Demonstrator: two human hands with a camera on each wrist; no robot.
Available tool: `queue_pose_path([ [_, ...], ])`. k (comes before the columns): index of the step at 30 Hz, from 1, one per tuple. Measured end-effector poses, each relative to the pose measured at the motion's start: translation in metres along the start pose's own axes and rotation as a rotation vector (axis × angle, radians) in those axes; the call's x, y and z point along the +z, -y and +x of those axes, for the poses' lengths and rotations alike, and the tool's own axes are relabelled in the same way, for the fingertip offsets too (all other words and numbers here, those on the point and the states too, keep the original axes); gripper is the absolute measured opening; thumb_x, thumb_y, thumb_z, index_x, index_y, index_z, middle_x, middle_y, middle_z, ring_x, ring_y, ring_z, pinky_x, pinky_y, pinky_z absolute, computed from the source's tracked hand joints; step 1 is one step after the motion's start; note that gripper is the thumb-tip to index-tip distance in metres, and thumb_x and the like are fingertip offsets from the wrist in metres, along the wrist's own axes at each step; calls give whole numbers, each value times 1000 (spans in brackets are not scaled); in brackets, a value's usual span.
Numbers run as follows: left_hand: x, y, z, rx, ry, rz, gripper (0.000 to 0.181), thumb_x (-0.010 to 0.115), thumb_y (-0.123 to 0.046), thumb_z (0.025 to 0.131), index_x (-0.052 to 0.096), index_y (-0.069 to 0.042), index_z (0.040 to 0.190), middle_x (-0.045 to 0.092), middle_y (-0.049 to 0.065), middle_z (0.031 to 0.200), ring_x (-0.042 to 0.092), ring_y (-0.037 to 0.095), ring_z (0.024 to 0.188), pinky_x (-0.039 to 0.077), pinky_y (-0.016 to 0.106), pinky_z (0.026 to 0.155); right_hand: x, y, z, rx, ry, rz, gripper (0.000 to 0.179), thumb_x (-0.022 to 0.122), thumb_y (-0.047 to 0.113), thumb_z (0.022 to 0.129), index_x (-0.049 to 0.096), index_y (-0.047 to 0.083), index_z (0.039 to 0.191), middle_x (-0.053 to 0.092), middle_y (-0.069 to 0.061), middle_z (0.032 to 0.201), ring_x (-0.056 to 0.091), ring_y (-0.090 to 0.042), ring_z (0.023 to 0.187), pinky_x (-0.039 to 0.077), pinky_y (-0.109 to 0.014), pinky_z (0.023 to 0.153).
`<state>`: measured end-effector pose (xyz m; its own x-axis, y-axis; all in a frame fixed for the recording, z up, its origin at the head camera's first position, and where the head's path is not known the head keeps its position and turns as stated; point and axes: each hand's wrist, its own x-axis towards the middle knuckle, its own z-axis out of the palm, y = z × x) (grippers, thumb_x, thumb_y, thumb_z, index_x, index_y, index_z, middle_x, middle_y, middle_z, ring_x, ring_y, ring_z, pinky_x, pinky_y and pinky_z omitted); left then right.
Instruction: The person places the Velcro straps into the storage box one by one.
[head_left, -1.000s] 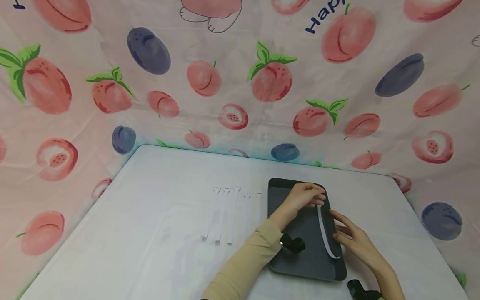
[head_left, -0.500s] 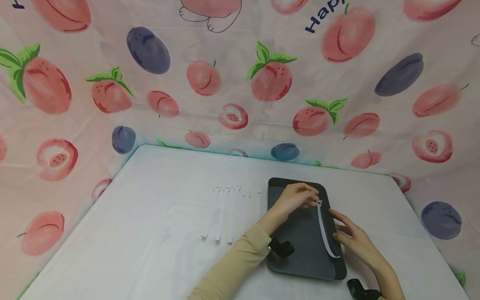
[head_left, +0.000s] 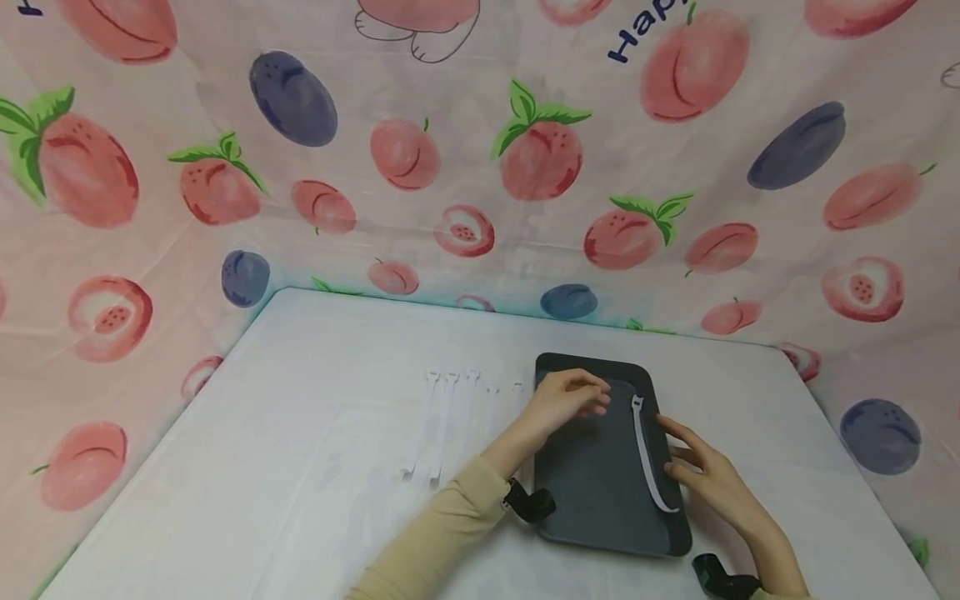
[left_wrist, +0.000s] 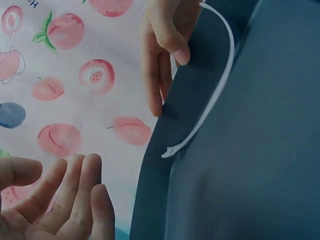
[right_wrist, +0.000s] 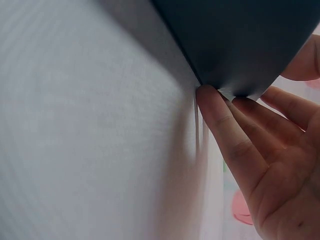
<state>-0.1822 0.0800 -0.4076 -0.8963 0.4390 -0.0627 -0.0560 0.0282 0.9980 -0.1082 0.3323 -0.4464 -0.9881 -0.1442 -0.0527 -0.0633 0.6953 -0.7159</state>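
Straps, head view: one white strap (head_left: pixel 641 442) was laid lengthwise in the dark tray (head_left: pixel 585 492), near its right side; more pale straps (head_left: pixel 444 429) were lined up on the white table (head_left: pixel 330 367), left of the tray.
Hands, head view: the two were kept apart; nothing was held by the left hand (head_left: pixel 562 406), poised over the tray; the tray's right edge was touched by the right hand (head_left: pixel 705 475).
Left fingers, left wrist view: these were loosely bent; the strap was seen bowed.
Right fingertips, right wrist view: these were rested against the tray's outer side, unclenched.
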Motion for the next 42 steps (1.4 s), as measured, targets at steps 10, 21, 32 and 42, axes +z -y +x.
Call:
queue_pose_path([
  [10, -24, 4, -19, -32, -37, 44, 26, 56, -21, 97, 67, -4, 114, 72, 15, 106, 71, 25, 93, 55, 41, 89, 0, 1, -1, 7, 8, 12, 62, 55, 15, 95, 30, 18, 151, 37, -25, 150, 52, -52, 121, 45, -64, 90],
  [21, -50, 9, -33, -40, -80, 97, 26, 54, -21, 97, 67, -4, 113, 71, 18, 108, 71, 25, 93, 54, 43, 87, 0, 0, -1, 21, 10, 11, 62, 55, 16, 95, 29, 18, 152, 36, -25, 151, 51, -52, 122, 46, -64, 89],
  [32, -78, 12, -43, -30, -131, 161, 27, 52, -20, 98, 65, -3, 114, 71, 16, 108, 72, 22, 91, 55, 36, 82, 1, 0, -1, 18, 5, 7, 63, 55, 16, 94, 30, 18, 152, 37, -26, 150, 51, -53, 121, 43, -67, 90],
  [42, -99, 10, -52, -46, -200, 181, 27, 53, -17, 96, 66, -2, 114, 70, 18, 107, 71, 21, 90, 55, 34, 81, 0, 1, 0, 27, 9, 1, 63, 55, 16, 94, 29, 19, 152, 38, -26, 149, 51, -53, 122, 43, -67, 90],
])
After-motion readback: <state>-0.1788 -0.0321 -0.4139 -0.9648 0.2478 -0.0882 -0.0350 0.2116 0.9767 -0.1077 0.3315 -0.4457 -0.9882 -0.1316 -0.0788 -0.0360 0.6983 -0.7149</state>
